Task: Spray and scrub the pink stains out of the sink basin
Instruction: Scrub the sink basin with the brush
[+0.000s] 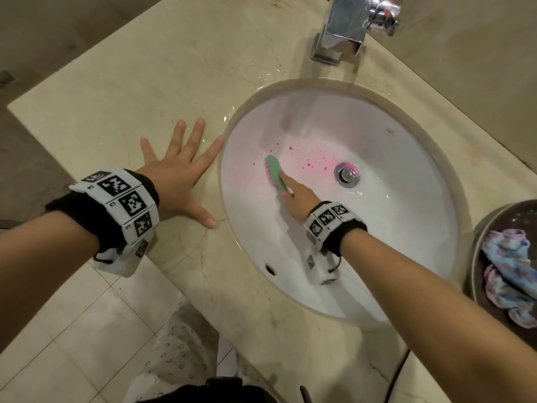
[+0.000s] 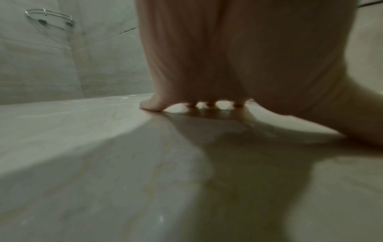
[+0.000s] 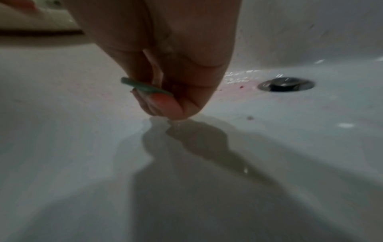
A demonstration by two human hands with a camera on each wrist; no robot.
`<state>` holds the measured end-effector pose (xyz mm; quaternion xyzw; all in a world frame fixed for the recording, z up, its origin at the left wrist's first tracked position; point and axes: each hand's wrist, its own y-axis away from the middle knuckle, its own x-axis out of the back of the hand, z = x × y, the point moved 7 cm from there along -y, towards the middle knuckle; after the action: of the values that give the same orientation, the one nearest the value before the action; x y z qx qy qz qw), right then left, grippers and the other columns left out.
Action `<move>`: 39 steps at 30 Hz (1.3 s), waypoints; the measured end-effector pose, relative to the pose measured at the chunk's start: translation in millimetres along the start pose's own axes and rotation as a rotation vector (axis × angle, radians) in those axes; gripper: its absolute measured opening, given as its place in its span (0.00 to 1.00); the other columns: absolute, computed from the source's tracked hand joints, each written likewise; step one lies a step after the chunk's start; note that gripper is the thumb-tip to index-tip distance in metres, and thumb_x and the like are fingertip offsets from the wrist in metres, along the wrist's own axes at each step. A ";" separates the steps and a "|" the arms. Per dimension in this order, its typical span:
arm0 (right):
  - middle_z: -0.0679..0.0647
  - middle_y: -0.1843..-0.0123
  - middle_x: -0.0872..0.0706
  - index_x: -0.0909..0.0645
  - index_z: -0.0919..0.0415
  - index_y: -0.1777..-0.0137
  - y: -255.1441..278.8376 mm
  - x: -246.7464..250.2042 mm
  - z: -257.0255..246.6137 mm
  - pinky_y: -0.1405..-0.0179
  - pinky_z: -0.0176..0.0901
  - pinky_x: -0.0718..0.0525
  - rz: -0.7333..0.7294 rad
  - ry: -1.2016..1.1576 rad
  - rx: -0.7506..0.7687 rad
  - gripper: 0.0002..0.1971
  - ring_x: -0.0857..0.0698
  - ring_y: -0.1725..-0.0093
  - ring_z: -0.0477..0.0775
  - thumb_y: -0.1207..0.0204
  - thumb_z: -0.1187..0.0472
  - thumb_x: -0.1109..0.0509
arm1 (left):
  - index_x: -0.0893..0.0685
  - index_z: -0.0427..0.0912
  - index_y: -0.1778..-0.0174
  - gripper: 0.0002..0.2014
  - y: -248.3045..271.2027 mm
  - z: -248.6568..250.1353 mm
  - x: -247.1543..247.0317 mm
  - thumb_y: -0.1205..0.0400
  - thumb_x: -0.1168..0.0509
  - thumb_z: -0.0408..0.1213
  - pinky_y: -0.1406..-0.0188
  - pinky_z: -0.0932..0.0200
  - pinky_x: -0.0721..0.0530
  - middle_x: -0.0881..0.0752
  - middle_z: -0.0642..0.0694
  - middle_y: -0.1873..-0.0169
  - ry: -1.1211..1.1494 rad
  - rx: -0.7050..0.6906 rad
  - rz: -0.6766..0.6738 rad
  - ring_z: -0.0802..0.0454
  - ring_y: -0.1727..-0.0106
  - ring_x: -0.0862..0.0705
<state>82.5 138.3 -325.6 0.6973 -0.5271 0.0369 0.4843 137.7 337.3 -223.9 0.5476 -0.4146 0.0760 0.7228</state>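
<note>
The white oval sink basin (image 1: 406,228) carries pink stains (image 1: 312,159) as specks and a haze left of the chrome drain (image 1: 347,174). My right hand (image 1: 293,193) grips a green brush (image 1: 276,173) with pink-tinted bristles and presses it onto the basin's left slope. In the right wrist view my fingers (image 3: 165,104) curl around the brush (image 3: 145,87), with the drain (image 3: 286,84) off to the right. My left hand (image 1: 177,173) lies flat on the beige counter (image 1: 130,97), fingers spread, just left of the basin rim. Its fingertips (image 2: 151,104) touch the stone.
A chrome faucet (image 1: 345,27) stands behind the basin. A dark round bowl (image 1: 479,257) holding a crumpled blue-purple cloth (image 1: 511,271) sits at the counter's right edge. Water puddles glisten on the counter (image 1: 255,74) near the rim. The tiled floor (image 1: 72,330) lies below.
</note>
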 end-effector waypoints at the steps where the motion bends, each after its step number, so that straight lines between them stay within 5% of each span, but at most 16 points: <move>1: 0.64 0.32 0.22 0.50 0.47 0.18 -0.8 -5.5 -9.7 0.64 0.40 0.20 -0.011 -0.036 0.026 0.26 0.18 0.61 0.53 0.14 0.57 0.49 | 0.88 0.63 0.36 0.71 0.1 0.3 0.2 0.53 0.35 0.77 0.32 0.18 0.61 0.90 0.51 0.35 0.003 -0.002 0.000 0.42 0.26 0.83; 4: 0.64 0.36 0.18 0.49 0.49 0.18 6.3 -14.3 -18.0 0.70 0.36 0.26 -0.069 -0.045 0.085 0.26 0.24 0.68 0.50 0.14 0.59 0.48 | 0.88 0.63 0.36 0.71 0.8 0.9 1.1 0.57 0.40 0.79 0.32 0.18 0.61 0.89 0.51 0.34 0.004 -0.008 0.003 0.42 0.26 0.82; 11: 0.64 0.32 0.21 0.50 0.49 0.17 10.2 8.4 15.3 0.52 0.43 0.21 -0.051 0.129 -0.020 0.27 0.16 0.47 0.62 0.14 0.59 0.49 | 0.86 0.61 0.33 0.72 0.8 0.3 0.8 0.58 0.40 0.79 0.32 0.18 0.61 0.90 0.51 0.34 0.008 -0.012 0.010 0.43 0.26 0.83; 14: 0.61 0.32 0.22 0.48 0.50 0.18 3.9 0.3 -11.1 0.68 0.27 0.22 -0.036 -0.051 0.037 0.26 0.20 0.63 0.48 0.14 0.59 0.48 | 0.86 0.62 0.33 0.72 0.6 1.0 1.0 0.58 0.40 0.78 0.32 0.18 0.60 0.90 0.51 0.35 0.008 -0.008 0.004 0.43 0.26 0.83; 17: 0.53 0.49 0.22 0.47 0.48 0.18 9.0 -18.1 -27.3 0.79 0.27 0.28 -0.097 -0.175 0.095 0.26 0.28 0.73 0.43 0.14 0.59 0.48 | 0.87 0.62 0.35 0.71 0.1 1.6 1.4 0.57 0.39 0.78 0.32 0.18 0.61 0.90 0.51 0.35 0.008 -0.009 0.003 0.42 0.26 0.82; 21: 0.47 0.67 0.25 0.47 0.47 0.18 22.9 -17.6 -8.9 0.74 0.30 0.26 -0.136 -0.017 0.103 0.27 0.29 0.74 0.45 0.15 0.60 0.47 | 0.87 0.62 0.34 0.72 0.3 0.6 0.6 0.56 0.38 0.78 0.32 0.18 0.61 0.89 0.51 0.33 0.013 -0.007 0.001 0.42 0.26 0.83; 26: 0.63 0.40 0.17 0.50 0.47 0.17 16.6 8.4 12.0 0.50 0.49 0.17 -0.035 0.165 -0.014 0.27 0.15 0.52 0.61 0.14 0.58 0.49 | 0.87 0.62 0.34 0.72 -0.1 1.1 0.4 0.57 0.39 0.78 0.32 0.18 0.61 0.89 0.51 0.33 0.017 -0.004 0.003 0.43 0.26 0.83; 28: 0.60 0.42 0.16 0.49 0.48 0.18 12.8 4.3 -0.4 0.59 0.40 0.17 -0.034 0.080 0.016 0.27 0.17 0.58 0.56 0.14 0.58 0.47 | 0.87 0.63 0.34 0.72 0.2 1.3 0.4 0.56 0.38 0.78 0.32 0.18 0.61 0.88 0.50 0.32 0.017 -0.002 0.005 0.43 0.26 0.83; 31: 0.47 0.64 0.23 0.45 0.47 0.18 15.7 -13.2 -20.4 0.74 0.30 0.26 -0.101 -0.034 0.098 0.26 0.27 0.72 0.44 0.15 0.59 0.45 | 0.87 0.63 0.35 0.71 0.6 1.2 0.8 0.55 0.36 0.77 0.32 0.18 0.62 0.88 0.50 0.31 0.022 0.003 0.002 0.43 0.27 0.83; 33: 0.52 0.59 0.21 0.45 0.46 0.18 19.7 -16.6 -20.8 0.64 0.38 0.23 -0.132 0.014 0.122 0.26 0.26 0.71 0.45 0.15 0.59 0.45 | 0.87 0.63 0.36 0.71 1.5 1.5 1.5 0.55 0.36 0.77 0.32 0.18 0.62 0.87 0.50 0.31 0.027 0.002 -0.001 0.43 0.26 0.83; 36: 0.61 0.38 0.18 0.47 0.44 0.18 22.8 -3.2 2.2 0.47 0.45 0.19 -0.138 0.221 0.089 0.27 0.17 0.52 0.58 0.15 0.57 0.46 | 0.86 0.62 0.34 0.71 1.2 2.6 1.8 0.57 0.38 0.77 0.32 0.18 0.61 0.87 0.50 0.30 0.028 -0.001 -0.001 0.43 0.26 0.83; 39: 0.64 0.37 0.18 0.50 0.43 0.18 19.6 17.9 23.7 0.43 0.50 0.19 -0.049 0.314 -0.012 0.27 0.16 0.46 0.63 0.15 0.58 0.47 | 0.85 0.62 0.32 0.72 1.4 1.9 1.9 0.58 0.39 0.78 0.32 0.18 0.61 0.87 0.50 0.30 0.029 -0.002 0.000 0.43 0.26 0.83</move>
<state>64.4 109.4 -315.6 0.6926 -0.4281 0.1305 0.5657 137.2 335.6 -221.5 0.5460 -0.4040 0.0836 0.7292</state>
